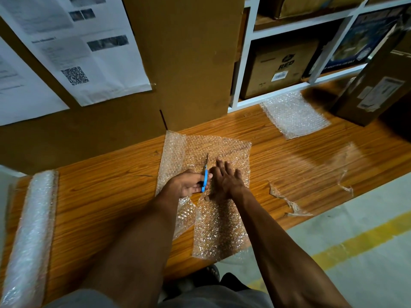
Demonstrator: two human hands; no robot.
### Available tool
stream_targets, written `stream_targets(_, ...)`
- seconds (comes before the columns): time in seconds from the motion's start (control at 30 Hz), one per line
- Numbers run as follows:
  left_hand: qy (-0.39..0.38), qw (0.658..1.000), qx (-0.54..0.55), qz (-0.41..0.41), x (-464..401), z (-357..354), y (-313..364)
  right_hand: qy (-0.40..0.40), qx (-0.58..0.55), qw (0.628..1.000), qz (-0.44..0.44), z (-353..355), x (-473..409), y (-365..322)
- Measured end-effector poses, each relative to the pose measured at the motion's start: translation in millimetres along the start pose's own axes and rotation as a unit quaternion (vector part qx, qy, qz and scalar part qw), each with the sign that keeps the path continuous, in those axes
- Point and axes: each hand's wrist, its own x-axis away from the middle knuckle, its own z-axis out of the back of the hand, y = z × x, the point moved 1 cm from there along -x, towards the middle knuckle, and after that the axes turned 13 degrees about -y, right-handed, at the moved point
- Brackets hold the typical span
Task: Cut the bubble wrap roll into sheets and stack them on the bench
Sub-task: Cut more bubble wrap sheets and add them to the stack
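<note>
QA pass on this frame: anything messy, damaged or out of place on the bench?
Yes. Torn scraps of clear film lie loose on the bench by its near edge, right of the sheet being cut. That sheet overhangs the near edge. The finished stack lies askew.

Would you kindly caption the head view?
Left hand scissors through bubble wrap while right hand presses it flat.

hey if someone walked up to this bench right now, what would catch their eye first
Probably the blue-handled scissors gripped in the left hand, cutting through the clear bubble wrap sheet mid-bench while the right hand presses it flat. Next, the long bubble wrap roll lying at the bench's left end, and the stack of cut clear sheets at the far right by the white shelves.
</note>
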Motion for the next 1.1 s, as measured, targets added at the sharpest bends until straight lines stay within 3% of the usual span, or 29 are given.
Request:
stream_targets(0.13, -0.015, 1.0, 0.01, 0.006, -1.1, 3.9, 3.8, 0.039, -0.024, 0.999, 0.015, 11.2, -8.0, 7.8)
stream_targets(0.4, -0.035, 0.999, 0.026, 0.01, -2.9, 8.7, 18.9, -0.011, -0.004, 1.0, 0.005, 15.6, -23.6, 15.4)
stream_targets(0.87, 0.002, 0.999, -0.046, -0.014, -27.6, 9.3, 30.0, -0.006, 0.007, 1.0, -0.016, 12.6, -25.8, 15.3)
stream_targets(1.1, -0.029, 1.0, -0.007, -0.007, -32.1, 4.7, 36.4, -0.016, 0.006, 0.999, -0.027, 13.3, -24.8, 13.0)
